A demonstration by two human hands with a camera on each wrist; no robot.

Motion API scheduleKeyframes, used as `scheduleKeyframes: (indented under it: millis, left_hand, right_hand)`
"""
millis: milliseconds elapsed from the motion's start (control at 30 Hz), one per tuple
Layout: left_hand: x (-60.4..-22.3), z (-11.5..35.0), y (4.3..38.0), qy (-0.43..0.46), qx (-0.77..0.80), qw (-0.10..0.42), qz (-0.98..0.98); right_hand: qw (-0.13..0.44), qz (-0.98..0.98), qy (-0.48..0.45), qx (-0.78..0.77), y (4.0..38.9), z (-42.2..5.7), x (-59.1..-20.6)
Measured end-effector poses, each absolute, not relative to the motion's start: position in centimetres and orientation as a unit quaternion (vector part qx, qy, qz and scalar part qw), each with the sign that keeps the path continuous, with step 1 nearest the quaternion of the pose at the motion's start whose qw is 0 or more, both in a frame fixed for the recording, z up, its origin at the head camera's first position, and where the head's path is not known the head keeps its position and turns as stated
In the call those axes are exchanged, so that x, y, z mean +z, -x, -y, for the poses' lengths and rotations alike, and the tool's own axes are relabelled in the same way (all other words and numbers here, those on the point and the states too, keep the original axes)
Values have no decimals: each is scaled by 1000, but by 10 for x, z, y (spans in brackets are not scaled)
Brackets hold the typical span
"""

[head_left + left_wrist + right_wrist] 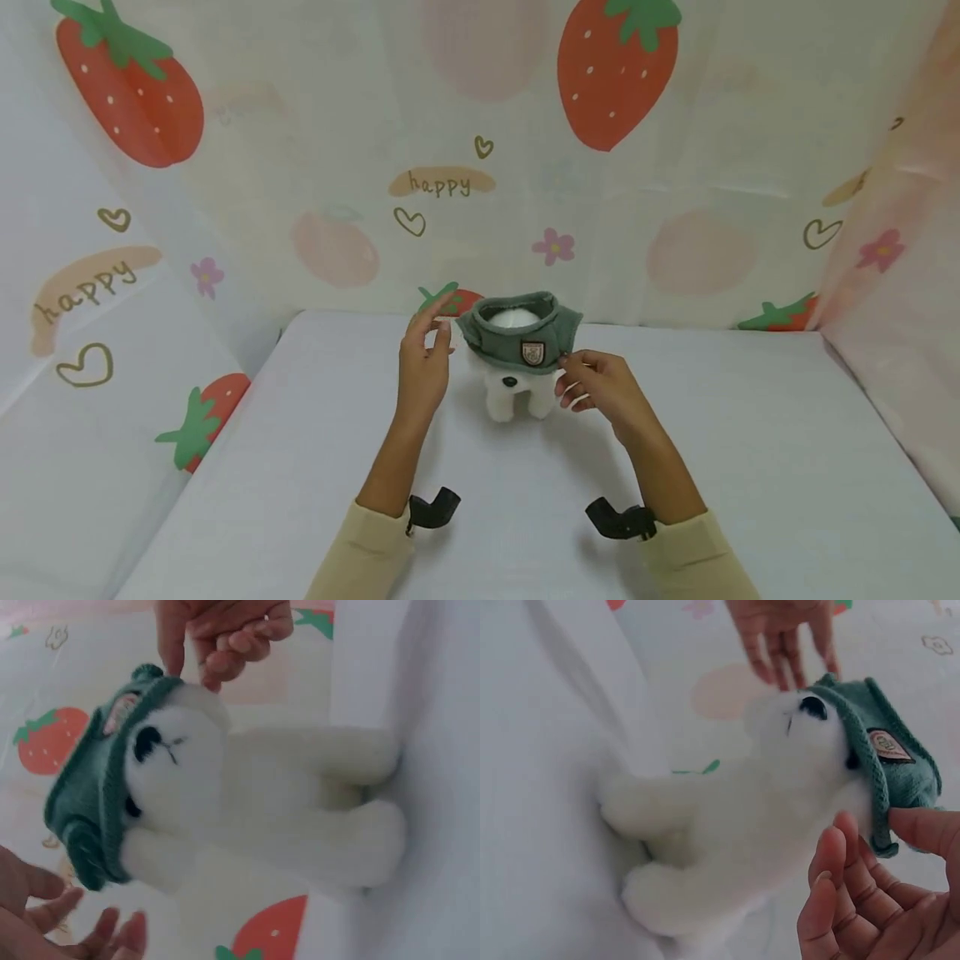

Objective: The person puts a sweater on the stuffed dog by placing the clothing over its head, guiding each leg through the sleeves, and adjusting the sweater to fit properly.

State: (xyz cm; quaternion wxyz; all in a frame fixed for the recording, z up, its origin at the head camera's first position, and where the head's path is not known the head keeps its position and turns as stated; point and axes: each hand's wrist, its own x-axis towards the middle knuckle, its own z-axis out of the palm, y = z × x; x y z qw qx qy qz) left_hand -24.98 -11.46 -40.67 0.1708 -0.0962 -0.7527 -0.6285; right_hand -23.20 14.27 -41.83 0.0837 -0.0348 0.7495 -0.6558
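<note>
Surface [765, 417]: upright plush dog [259, 784] props garment [502, 345]; relaxed left hand [424, 362] 9 o'clock, right hand [603, 382] touching hem [874, 776] 4 o'clock, pinch unclear.

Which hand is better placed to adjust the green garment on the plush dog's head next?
Probably the right hand: it already touches the green garment at its lower edge. The left hand is close on the other side, but the left wrist view shows a gap between them.

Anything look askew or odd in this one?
Yes: the green knitted garment sits round the head of the white plush toy, down to its eyes, with the crown showing through the top opening. Odd, since it looks like a sweater.
</note>
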Motion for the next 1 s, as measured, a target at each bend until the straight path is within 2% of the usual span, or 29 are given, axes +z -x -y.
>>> scheduleKeyframes:
  millis: [167, 267, 600, 833, 1000]
  left_hand:
    - [-423, 115, 261, 33, -673, 35, 738]
    - [-430, 115, 266, 30, -701, -7, 712]
    - [-435, 114, 267, 30, -735, -38, 676]
    - [-438, 112, 268, 8, -759, -35, 650]
    - [-444, 110, 271, -21, -798, -71, 599]
  right_hand:
    - [63, -737, 20, -672, 232, -139, -420]
    - [44, -732, 14, -679, 232, -136, -422]
    - [35, -724, 13, -689, 232, -127, -429]
    - [25, -742, -3, -670, 231, -125, -427]
    - [19, -763, -29, -646, 231, -127, -430]
